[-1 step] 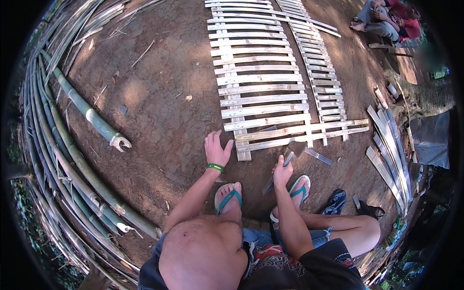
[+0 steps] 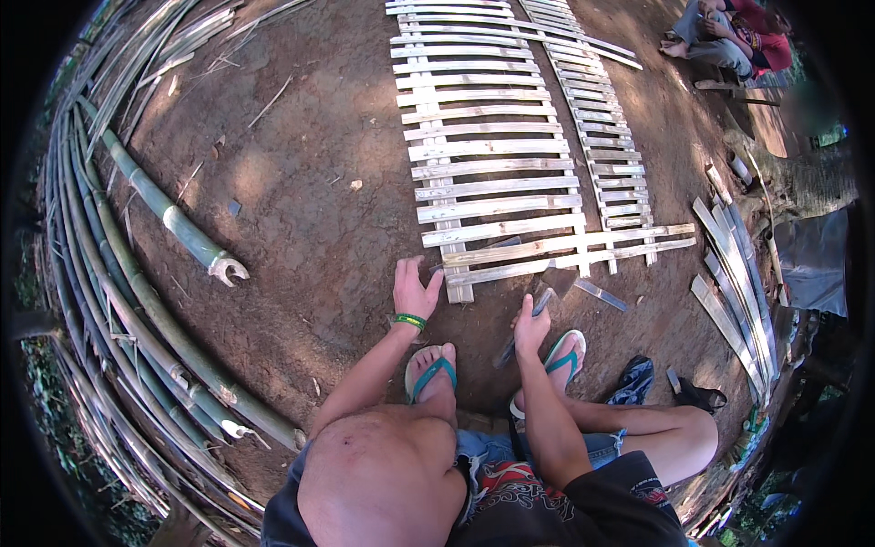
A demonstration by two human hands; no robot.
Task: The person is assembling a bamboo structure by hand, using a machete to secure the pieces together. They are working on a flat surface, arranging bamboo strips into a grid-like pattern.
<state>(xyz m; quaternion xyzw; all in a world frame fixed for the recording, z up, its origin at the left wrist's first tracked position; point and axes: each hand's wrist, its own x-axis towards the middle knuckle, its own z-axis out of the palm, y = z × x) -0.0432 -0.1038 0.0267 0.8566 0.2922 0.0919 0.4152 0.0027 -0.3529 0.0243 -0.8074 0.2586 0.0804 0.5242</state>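
In front of me lies a lattice panel (image 2: 493, 148) of pale split-bamboo slats laid crosswise over long strips. My left hand (image 2: 416, 290), with a green band at the wrist, is beside the left end of the nearest slats. Its fingers are spread and nothing shows in them. My right hand (image 2: 530, 328) is closed around a hand tool (image 2: 543, 301) with a greyish handle and what looks like a dark, broad head towards the panel's near edge. Its exact kind is unclear. A flat grey strip (image 2: 602, 295) lies to the right of the tool.
A narrower slatted panel (image 2: 609, 146) adjoins on the right. Split strips (image 2: 735, 283) are stacked at far right, near a tree trunk (image 2: 802, 182). Green bamboo poles (image 2: 137, 301) line the left, with a cut pole (image 2: 178, 223) on the dirt. Another person (image 2: 734, 41) sits at the far right.
My left hand has shifted slightly right and nearer to me, beside the slat ends. My right hand and the tool have barely moved.
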